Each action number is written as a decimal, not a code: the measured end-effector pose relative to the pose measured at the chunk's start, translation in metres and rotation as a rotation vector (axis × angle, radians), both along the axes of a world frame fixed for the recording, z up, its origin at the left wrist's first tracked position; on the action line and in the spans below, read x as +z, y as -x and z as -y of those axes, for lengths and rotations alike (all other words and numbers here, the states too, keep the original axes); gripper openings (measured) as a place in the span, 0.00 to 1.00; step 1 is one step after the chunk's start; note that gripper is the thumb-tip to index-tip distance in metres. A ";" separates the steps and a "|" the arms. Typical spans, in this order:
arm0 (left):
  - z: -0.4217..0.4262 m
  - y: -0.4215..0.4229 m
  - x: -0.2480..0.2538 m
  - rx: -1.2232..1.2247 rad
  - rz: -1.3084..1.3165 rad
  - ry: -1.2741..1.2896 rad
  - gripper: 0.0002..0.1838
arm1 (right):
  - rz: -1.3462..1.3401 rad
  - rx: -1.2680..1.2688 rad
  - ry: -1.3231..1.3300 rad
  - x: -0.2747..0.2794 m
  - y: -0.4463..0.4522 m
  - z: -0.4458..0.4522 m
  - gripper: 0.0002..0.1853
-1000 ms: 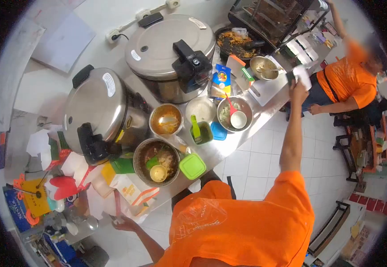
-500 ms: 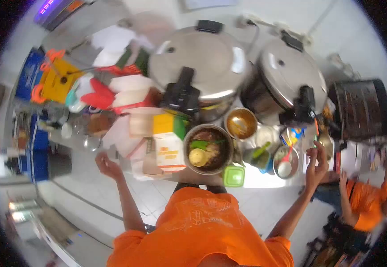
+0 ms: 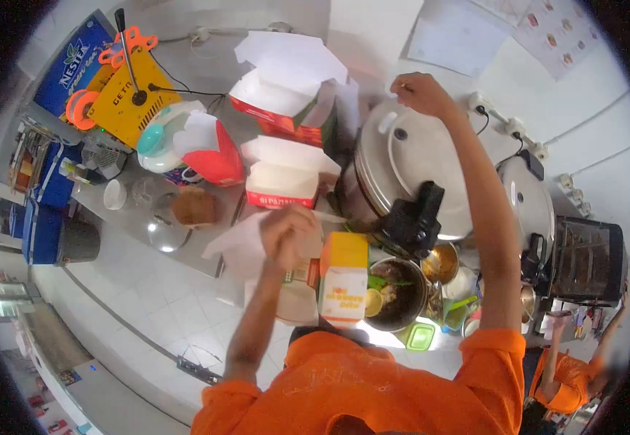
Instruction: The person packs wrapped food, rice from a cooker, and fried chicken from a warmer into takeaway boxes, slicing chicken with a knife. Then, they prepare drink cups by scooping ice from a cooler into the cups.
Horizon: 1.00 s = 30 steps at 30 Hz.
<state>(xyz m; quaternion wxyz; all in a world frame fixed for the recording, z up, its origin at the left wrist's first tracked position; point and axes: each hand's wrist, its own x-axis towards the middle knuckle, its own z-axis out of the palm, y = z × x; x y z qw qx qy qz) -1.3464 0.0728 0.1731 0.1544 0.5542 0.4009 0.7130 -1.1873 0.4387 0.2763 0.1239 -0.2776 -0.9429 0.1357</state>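
Observation:
My left hand, its fingers curled together, is over the white paper and flaps of the takeaway cartons; anything in its grip is hidden. Just beyond it stands an open red-and-white carton. My right hand is raised over the far side of the large rice cooker, fingers bent closed, and what they hold, if anything, is too small to name. Farther back is a bigger open takeaway box. Close to my body are a yellow-and-white carton and a pot of food with a lemon half.
A second cooker and a dark glass-fronted oven stand to the right. On the left are a yellow machine, a red carton and a clear domed lid. A co-worker in an orange shirt is at lower right.
The view has turned left, bringing the cartons toward the middle. My left hand has moved in from the side to the cartons; my right hand has reached up and over the large cooker.

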 end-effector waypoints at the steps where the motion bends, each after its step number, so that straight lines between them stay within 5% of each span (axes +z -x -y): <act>1: 0.000 -0.002 -0.009 0.016 -0.007 -0.003 0.12 | 0.117 -0.026 0.017 -0.006 0.025 -0.022 0.09; 8: 0.059 0.016 -0.043 0.110 -0.036 0.414 0.02 | 0.861 -0.167 -0.040 -0.116 0.128 -0.132 0.14; 18: 0.077 0.030 -0.095 0.303 0.408 0.534 0.10 | 0.768 0.357 -0.279 -0.183 0.144 -0.144 0.14; 19: 0.071 0.025 -0.101 0.295 0.421 0.471 0.20 | 0.754 0.384 -0.293 -0.182 0.139 -0.145 0.14; 30: 0.032 0.031 -0.096 0.112 0.351 0.426 0.12 | 0.610 0.514 -0.416 -0.165 0.132 -0.149 0.14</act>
